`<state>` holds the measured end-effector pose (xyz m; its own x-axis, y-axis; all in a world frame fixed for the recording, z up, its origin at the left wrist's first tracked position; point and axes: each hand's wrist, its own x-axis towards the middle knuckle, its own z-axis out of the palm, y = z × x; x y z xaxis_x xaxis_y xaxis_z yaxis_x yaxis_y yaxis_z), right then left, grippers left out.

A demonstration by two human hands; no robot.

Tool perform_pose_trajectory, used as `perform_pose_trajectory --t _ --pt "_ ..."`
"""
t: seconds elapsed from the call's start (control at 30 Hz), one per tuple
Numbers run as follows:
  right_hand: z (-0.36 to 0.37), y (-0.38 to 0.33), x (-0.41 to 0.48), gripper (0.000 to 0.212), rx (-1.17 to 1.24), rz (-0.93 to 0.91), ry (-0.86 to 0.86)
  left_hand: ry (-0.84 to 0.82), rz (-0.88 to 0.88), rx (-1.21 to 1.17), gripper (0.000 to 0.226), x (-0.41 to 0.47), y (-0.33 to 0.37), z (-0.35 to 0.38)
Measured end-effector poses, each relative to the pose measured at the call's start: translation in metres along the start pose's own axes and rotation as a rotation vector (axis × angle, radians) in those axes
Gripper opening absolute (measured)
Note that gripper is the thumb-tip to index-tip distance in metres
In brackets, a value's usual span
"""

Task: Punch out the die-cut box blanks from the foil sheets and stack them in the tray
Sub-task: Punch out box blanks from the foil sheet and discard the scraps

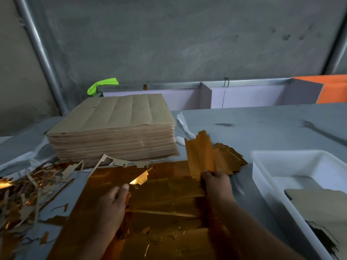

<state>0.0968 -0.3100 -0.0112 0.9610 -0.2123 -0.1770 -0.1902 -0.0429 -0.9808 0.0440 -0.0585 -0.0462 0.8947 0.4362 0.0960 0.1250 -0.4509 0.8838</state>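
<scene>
Ok, I see right hand (217,184) pinching a creased gold blank (201,154) upright; left hand (112,201) grips the glossy foil sheet (169,207) beside it.

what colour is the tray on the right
The tray is plain white, best seen in the head view.

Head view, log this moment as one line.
right hand: holds punched blank, raised | left hand: grips foil sheet | tray: holds stacked blanks | scrap: left of sheet

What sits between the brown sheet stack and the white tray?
Head view: a pile of gold blanks, plus the blank the right hand holds.
</scene>
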Motion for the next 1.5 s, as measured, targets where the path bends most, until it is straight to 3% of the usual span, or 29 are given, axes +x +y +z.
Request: perform_pose_trajectory --t 0.3,0.53,0.7,0.83,1.0,1.07,1.17,1.3,1.4,1.5 --pt "-0.043 -0.016 0.067 0.018 -0.193 0.030 0.273 0.019 0.022 -0.040 0.038 0.001 -0.005 0.003" --pt "-0.050 -0.014 0.085 0.020 -0.477 0.077 0.355 0.041 0.030 -0.037 0.038 -0.001 -0.002 0.002" --pt "-0.044 -0.027 0.068 0.049 -0.745 -0.018 0.403 0.033 0.028 -0.057 0.036 -0.004 0.000 0.002" --pt "-0.024 -0.040 0.031 0.057 -1.020 -0.265 0.237 0.030 0.011 -0.058 0.035 -0.002 -0.003 0.001" --pt "0.032 -0.035 -0.044 0.055 -1.021 -0.330 -0.541 0.059 0.013 -0.059 0.037 -0.001 -0.003 0.000" --pt "0.055 -0.019 -0.071 0.068 -1.134 -0.372 -0.691 0.062 0.020 -0.042 0.040 -0.002 -0.002 -0.001" --pt "0.075 0.005 -0.094 0.072 -1.311 -0.545 -0.673 -0.017 -0.018 -0.108 0.047 0.000 0.002 -0.004" --pt "0.077 0.020 -0.100 0.042 -1.191 -0.738 -0.511 -0.151 -0.188 -0.202 0.046 0.007 0.012 -0.023" --pt "0.077 0.026 -0.100 0.033 -1.129 -0.810 -0.502 -0.097 -0.136 -0.243 0.040 0.010 0.010 -0.043" --pt "0.082 0.034 -0.101 0.026 -1.071 -0.849 -0.523 0.011 -0.081 -0.111 0.032 0.007 -0.001 -0.058"
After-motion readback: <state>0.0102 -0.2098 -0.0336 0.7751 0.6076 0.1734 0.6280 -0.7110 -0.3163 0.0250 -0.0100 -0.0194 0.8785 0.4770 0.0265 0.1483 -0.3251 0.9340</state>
